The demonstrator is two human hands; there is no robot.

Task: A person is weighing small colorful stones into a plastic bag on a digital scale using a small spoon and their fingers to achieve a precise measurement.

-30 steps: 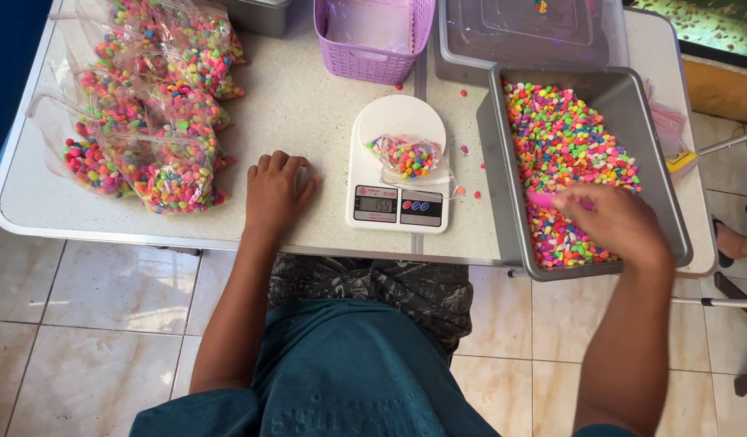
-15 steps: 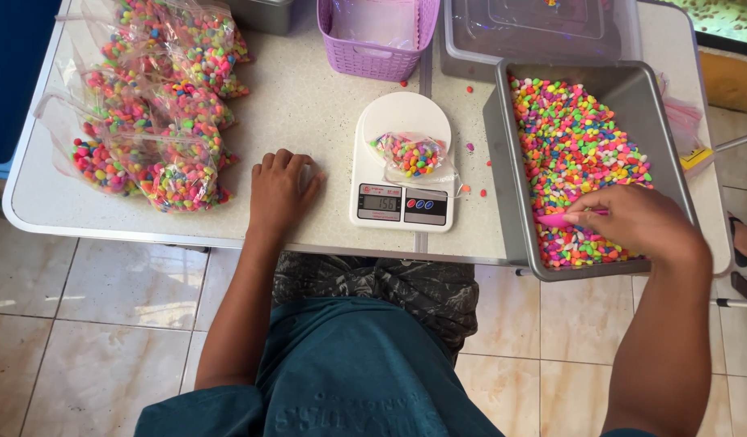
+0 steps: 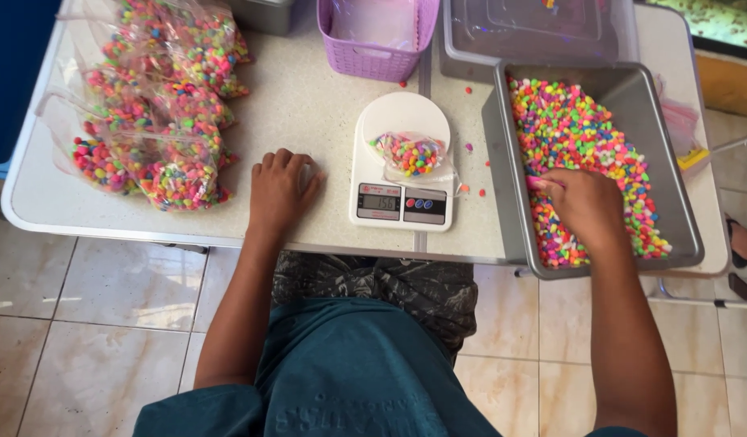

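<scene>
The left hand [image 3: 280, 190] lies palm down, fingers loosely curled together and pointing away from the body, the forearm running straight back to the torso. The right hand [image 3: 584, 206] reaches forward with knuckles up, fingers bent downward, the arm extended.

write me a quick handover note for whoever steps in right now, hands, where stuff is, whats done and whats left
Left hand: empty, resting flat on the table beside the scale.
Right hand: down in the grey tub of coloured pebbles, holding a pink scoop.
Kitchen scale: carries an open clear bag, only partly filled.
Done: a pile of filled bags lies at the far left.
Left: top up the bag on the scale; the tub holds plenty more. A few pebbles lie loose on the table.
</scene>
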